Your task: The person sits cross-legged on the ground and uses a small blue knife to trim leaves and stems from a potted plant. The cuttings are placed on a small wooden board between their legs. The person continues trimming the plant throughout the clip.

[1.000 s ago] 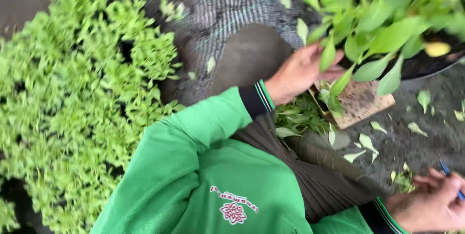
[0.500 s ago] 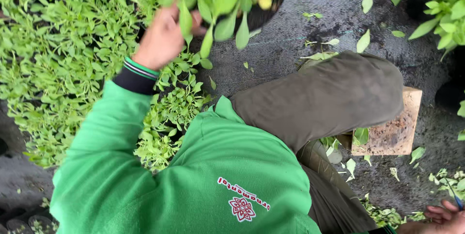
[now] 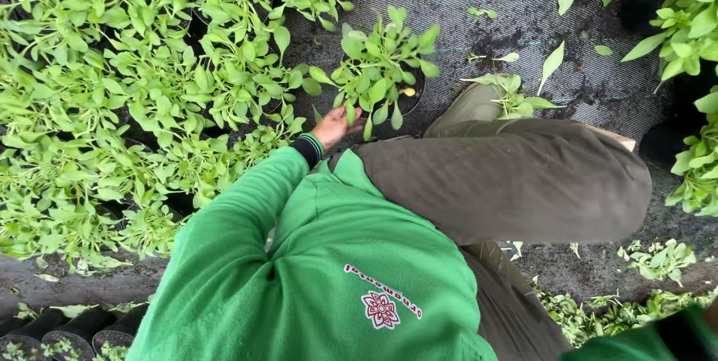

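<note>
Massed seedling pots (image 3: 112, 99) lie left of the potted plant (image 3: 381, 69). Your left hand (image 3: 334, 128) touches that pot's near-left edge under the leaves; grip can't be told. Pot sits on black ground mesh (image 3: 486, 10), just beyond your knee (image 3: 523, 174). Right hand out of frame.

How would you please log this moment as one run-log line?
view: head | left hand: at potted plant, grip unclear | right hand: out of view | pot stands on black ground mesh beside seedling bed
</note>
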Action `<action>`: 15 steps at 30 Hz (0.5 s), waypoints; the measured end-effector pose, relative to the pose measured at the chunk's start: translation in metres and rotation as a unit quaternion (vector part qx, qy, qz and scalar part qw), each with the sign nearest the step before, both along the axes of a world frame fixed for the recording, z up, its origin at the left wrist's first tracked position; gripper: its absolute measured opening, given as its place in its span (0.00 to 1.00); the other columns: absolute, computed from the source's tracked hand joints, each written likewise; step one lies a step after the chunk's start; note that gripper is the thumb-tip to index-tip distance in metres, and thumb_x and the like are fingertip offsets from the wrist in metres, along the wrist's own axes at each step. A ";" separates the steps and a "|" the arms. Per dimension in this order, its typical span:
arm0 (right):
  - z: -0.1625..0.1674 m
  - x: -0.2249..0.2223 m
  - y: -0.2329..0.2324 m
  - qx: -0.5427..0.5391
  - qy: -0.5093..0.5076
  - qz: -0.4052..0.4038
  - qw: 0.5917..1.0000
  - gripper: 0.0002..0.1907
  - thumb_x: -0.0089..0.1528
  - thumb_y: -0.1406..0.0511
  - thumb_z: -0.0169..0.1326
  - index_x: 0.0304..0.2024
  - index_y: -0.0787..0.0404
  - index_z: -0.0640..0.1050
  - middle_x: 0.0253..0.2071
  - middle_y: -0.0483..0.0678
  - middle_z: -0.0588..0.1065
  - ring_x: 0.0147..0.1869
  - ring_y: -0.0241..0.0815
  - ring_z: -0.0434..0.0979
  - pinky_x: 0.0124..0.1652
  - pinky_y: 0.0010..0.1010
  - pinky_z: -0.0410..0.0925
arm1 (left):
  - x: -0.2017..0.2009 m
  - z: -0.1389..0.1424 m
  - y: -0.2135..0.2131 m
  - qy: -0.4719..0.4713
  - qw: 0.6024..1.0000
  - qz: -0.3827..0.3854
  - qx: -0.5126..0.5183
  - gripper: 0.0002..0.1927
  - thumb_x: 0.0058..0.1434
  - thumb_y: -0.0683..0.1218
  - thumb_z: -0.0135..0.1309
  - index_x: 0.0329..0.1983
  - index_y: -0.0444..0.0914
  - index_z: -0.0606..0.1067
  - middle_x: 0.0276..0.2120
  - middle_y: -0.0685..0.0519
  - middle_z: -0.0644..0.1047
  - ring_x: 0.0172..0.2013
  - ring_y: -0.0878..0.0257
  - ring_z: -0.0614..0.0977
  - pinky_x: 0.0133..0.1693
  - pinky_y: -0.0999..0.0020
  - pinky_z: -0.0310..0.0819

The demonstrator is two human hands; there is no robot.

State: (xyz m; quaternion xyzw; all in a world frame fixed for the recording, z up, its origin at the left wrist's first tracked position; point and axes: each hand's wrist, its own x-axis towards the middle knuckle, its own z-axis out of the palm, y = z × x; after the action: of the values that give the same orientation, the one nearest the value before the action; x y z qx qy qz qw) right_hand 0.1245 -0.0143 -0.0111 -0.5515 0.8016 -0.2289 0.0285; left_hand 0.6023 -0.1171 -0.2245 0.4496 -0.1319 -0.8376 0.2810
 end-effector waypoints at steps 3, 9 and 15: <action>0.027 0.055 -0.110 0.123 -0.014 0.124 0.985 0.18 0.70 0.60 0.51 0.60 0.58 0.78 0.50 0.57 0.79 0.49 0.52 0.79 0.48 0.38 0.70 | -0.005 0.005 -0.011 -0.053 0.998 0.001 -0.022 0.20 0.71 0.49 0.49 0.62 0.35 0.70 0.55 0.52 0.76 0.53 0.63 0.79 0.59 0.63 0.76; -0.027 0.185 -0.262 0.401 0.031 0.421 0.813 0.22 0.70 0.58 0.56 0.63 0.64 0.77 0.53 0.65 0.79 0.53 0.61 0.77 0.49 0.44 0.70 | 0.000 0.016 -0.038 0.004 0.989 0.049 -0.138 0.19 0.74 0.50 0.51 0.60 0.32 0.73 0.52 0.54 0.78 0.50 0.66 0.79 0.57 0.64 0.77; -0.098 0.243 -0.266 0.508 -0.258 0.160 0.806 0.15 0.69 0.59 0.55 0.38 0.67 0.76 0.20 0.47 0.66 0.21 0.37 0.62 0.23 0.35 0.59 | -0.002 0.023 -0.058 -0.080 0.978 0.019 -0.190 0.18 0.76 0.49 0.52 0.59 0.30 0.75 0.42 0.53 0.78 0.42 0.66 0.76 0.49 0.66 0.74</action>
State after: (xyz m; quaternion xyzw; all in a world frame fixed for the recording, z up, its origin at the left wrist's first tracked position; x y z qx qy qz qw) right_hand 0.3671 -0.2801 -0.1088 -0.4992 0.6670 0.0848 0.5465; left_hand 0.6004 -0.1755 -0.2017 0.4559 -0.3024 -0.7531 0.3655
